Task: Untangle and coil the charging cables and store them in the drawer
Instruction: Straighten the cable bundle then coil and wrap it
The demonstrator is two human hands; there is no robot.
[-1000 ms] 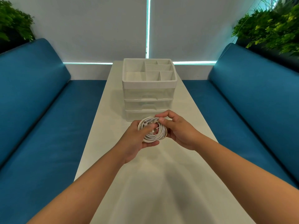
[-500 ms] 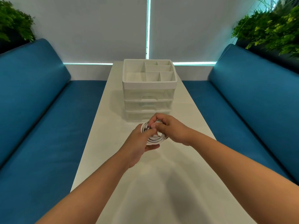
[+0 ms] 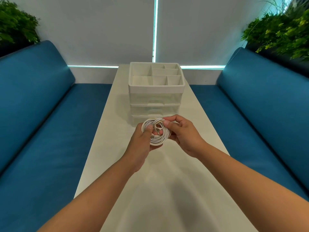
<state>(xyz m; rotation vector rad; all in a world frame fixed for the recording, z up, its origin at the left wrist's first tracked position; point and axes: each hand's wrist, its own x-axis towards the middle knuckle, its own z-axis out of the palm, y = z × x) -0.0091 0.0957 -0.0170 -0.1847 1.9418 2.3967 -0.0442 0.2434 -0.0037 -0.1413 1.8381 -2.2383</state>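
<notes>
Over table, cable coil newly uncovered.

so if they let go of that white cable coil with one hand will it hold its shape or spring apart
The white cable coil looks floppy and probably light. Its loops already sit uneven, so it would likely loosen. The left hand and right hand both grip it, and nothing visibly ties it, so one hand may not keep it tidy.

**Booth with blue benches and a white table**

A long white table runs between two blue cushioned benches, one left and one right. Pale blinds cover the window behind, daylight glowing along their edges. Green plants top both backrests, left and right.
</notes>
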